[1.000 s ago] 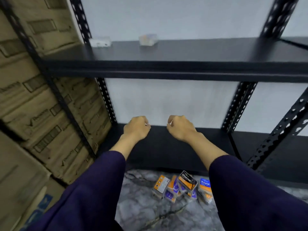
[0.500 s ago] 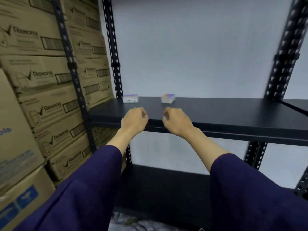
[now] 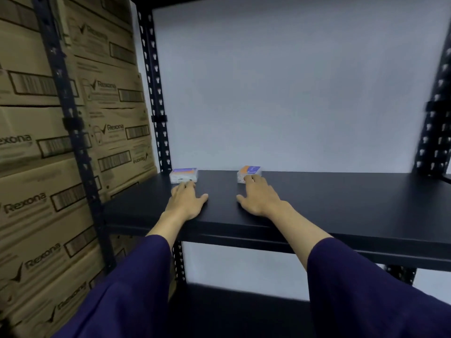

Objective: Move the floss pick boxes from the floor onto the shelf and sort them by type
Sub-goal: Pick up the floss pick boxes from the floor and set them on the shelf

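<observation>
Reaching deep onto the shelf (image 3: 341, 203), both hands lie flat with fingers straight, grip apart, clamped on nothing. Left hand (image 3: 186, 200) has its fingertips touching the left floss pick box (image 3: 183, 175); right hand (image 3: 260, 196) touches the right floss pick box (image 3: 249, 173). Each box sits straight ahead of its own hand, against the back wall, long axis running left to right. Count: two boxes on the shelf, well apart, one per hand. Next, I'd judge, a nudge to square them. No floor boxes in view.
</observation>
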The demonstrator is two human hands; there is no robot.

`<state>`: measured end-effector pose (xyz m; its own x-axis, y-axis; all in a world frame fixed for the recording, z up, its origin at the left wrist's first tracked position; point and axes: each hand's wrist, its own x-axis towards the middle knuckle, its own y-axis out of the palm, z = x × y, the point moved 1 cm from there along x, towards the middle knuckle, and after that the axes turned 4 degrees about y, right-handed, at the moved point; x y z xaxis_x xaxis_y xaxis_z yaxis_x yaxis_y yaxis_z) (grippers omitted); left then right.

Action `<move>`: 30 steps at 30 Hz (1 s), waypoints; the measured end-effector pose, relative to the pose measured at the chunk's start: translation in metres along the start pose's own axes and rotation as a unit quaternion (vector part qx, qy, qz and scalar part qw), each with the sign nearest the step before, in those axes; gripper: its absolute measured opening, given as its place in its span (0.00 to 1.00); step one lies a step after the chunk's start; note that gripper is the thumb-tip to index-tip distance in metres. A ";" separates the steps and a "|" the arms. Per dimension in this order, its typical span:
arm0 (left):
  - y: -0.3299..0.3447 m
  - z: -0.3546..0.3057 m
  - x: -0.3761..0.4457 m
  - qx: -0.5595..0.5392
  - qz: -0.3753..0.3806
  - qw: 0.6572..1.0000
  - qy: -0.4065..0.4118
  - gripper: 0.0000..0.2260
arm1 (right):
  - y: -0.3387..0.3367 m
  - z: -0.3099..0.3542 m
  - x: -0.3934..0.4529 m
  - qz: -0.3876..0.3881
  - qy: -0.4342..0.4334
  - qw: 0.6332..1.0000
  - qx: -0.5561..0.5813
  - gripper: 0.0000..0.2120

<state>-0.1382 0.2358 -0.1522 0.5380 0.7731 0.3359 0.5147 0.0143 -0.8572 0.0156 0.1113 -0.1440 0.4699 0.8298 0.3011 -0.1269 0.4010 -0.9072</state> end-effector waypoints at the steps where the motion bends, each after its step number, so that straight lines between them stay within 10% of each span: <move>1: 0.002 0.005 0.008 0.005 0.006 1.000 -0.006 0.28 | 0.004 -0.001 0.008 0.004 0.001 1.000 -0.001 0.28; 12: 0.020 0.038 0.083 0.070 -0.014 0.997 0.006 0.31 | 0.026 -0.022 0.065 0.003 0.009 1.000 0.009 0.31; 30: -0.008 0.007 0.005 0.095 -0.032 0.991 0.087 0.18 | -0.003 -0.004 -0.016 -0.067 -0.015 0.997 0.040 0.09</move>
<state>-0.1440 0.2436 -0.1464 0.6234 0.6460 0.4405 0.4255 0.1924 -0.8843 0.0121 0.0951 -0.1472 0.4617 0.7772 0.4276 -0.1337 0.5375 -0.8326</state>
